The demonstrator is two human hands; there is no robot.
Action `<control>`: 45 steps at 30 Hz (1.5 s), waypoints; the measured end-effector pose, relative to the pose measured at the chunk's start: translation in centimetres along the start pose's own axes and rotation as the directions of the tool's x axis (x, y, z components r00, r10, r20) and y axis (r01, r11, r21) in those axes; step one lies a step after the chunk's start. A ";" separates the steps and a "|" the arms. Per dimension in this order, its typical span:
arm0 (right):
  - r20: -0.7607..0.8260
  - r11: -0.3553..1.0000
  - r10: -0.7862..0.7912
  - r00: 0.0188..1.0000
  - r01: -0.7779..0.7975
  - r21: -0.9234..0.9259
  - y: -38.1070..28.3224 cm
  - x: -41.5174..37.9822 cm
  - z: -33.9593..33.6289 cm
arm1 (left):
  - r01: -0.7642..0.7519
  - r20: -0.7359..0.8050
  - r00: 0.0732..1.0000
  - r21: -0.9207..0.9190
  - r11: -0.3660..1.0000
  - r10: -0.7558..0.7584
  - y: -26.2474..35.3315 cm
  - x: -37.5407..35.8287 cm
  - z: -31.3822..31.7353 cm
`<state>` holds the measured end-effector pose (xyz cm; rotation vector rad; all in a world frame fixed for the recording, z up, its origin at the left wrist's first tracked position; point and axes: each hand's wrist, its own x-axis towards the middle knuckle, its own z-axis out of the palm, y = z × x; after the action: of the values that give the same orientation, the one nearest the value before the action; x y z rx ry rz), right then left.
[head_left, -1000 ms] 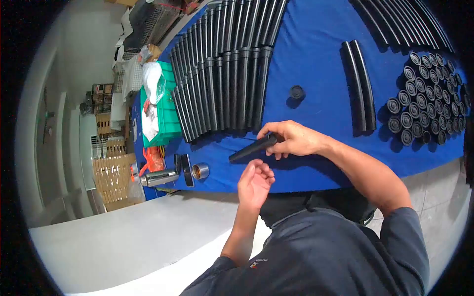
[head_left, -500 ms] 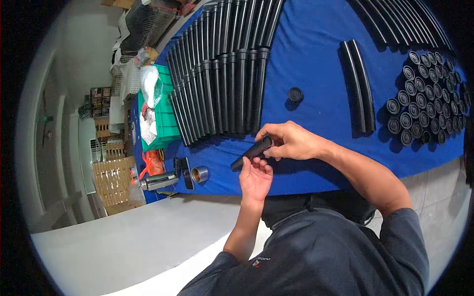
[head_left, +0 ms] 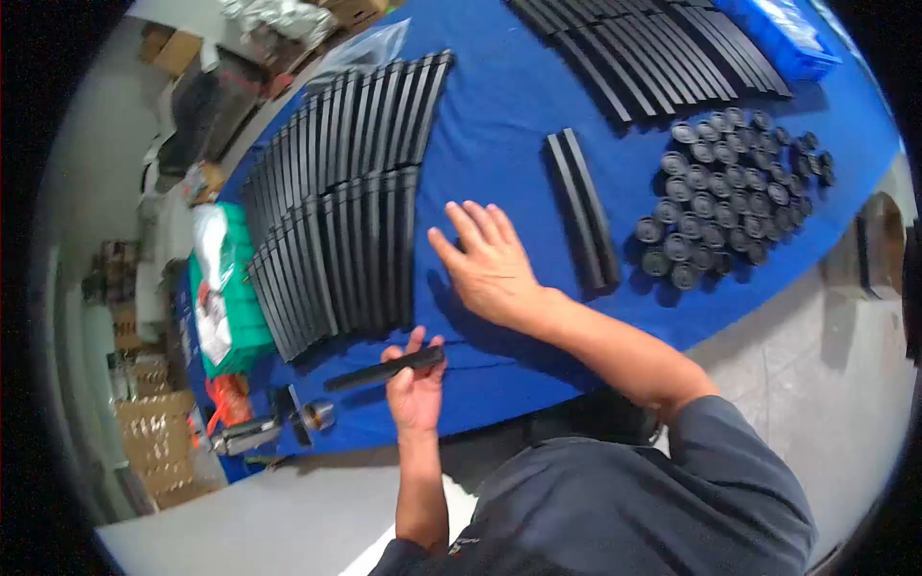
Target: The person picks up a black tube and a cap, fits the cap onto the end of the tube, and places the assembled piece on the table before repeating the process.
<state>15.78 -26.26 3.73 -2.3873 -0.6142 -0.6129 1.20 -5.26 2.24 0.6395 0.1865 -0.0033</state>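
Note:
A short black tube (head_left: 370,372) is pinched between the thumb and fingers of my left hand (head_left: 418,389), over the front edge of the blue cloth (head_left: 499,384). My right hand (head_left: 492,274) hovers above the cloth with its fingers spread. Nothing shows in its grasp, and the cloth beneath the palm is hidden. To its left lie rows of black tubes (head_left: 370,240). Two more black tubes (head_left: 581,206) lie side by side to its right.
Many round black caps (head_left: 701,206) are grouped at the right. More black tubes (head_left: 653,58) and a blue bin (head_left: 802,53) are at the back right. A green crate (head_left: 245,288), a metal cup (head_left: 318,415) and a metal flask (head_left: 248,437) are at the left.
My right hand has let go of the tube and moved away from it, its fingers now spread. The tube remains in my left hand. The view has shifted, and the loose cap is no longer visible.

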 end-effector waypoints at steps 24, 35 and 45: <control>0.712 0.476 -0.164 0.683 -0.577 0.664 -3.4 -1.6 0.2 | -0.270 -0.052 0.960 0.077 0.960 0.274 -0.5 0.9 -0.5; 0.573 0.543 -0.215 0.791 -0.390 0.743 -3.8 -2.3 0.6 | -0.266 -0.091 0.957 0.111 0.958 0.276 -0.8 0.7 0.2; 0.476 0.627 -0.272 0.836 -0.221 0.747 -4.2 -2.0 0.2 | -0.249 -0.139 0.952 0.160 0.955 0.271 -1.0 0.7 0.4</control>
<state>11.94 -23.71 4.25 -1.6481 -0.9272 0.3626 1.92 -6.25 1.79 0.8021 0.2566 0.2929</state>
